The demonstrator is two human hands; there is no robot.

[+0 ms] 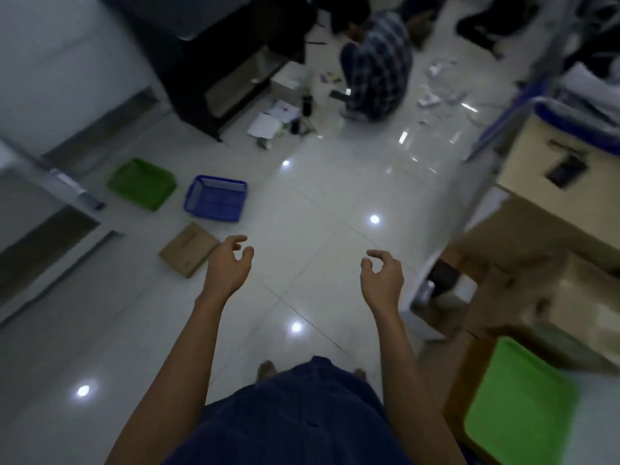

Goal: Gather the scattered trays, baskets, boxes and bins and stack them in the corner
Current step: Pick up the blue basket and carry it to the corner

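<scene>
A green basket [142, 183] and a blue mesh basket [215, 203] sit side by side on the white tiled floor at the left. A flat cardboard box [188, 250] lies just in front of them. A bright green tray [518, 402] lies at the lower right beside cardboard boxes [536, 283]. My left hand [229, 263] hovers above the floor just right of the cardboard box, fingers loosely curled, holding nothing. My right hand [382, 275] hangs level with it, also loosely curled and empty.
A person in a checked shirt [375, 65] crouches on the floor at the far end among scattered papers [273, 119]. A black cabinet [214, 52] stands at the back left. A beige table [563, 182] lines the right side.
</scene>
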